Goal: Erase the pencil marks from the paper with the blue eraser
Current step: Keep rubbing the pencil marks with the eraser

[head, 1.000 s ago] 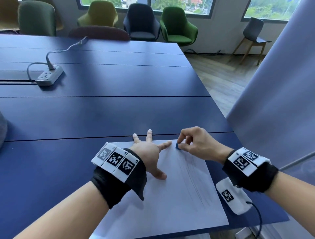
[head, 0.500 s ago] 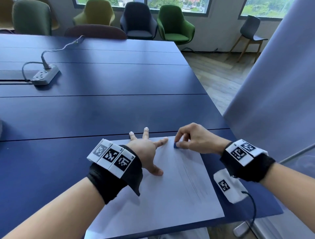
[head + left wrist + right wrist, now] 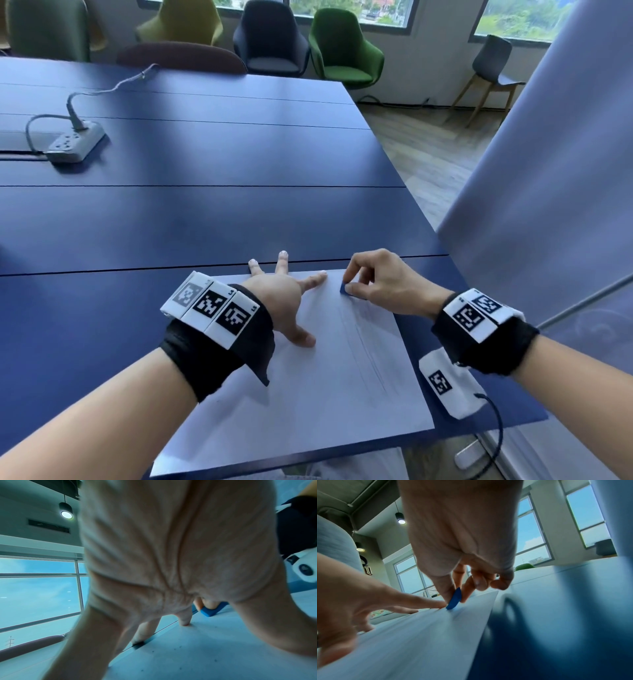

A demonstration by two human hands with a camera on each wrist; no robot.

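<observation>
A white sheet of paper lies at the near edge of the blue table, with faint pencil lines running down its right part. My left hand presses flat on the sheet's far left area, its fingers spread and straight. My right hand pinches the small blue eraser between thumb and fingers, its lower edge touching the paper near the far right corner. The right wrist view shows the eraser tilted on the paper, close to the left hand's index fingertip. The left wrist view shows the eraser past my left hand's palm.
A grey power strip with its cable lies at the far left of the table. Several armchairs stand beyond the far edge. A pale fabric panel rises close on the right. The table's right edge runs just beside the paper.
The right hand with the eraser stays near the paper's far right corner with only slight shifts. The left hand keeps pressing on the sheet. The head view has shifted slightly.
</observation>
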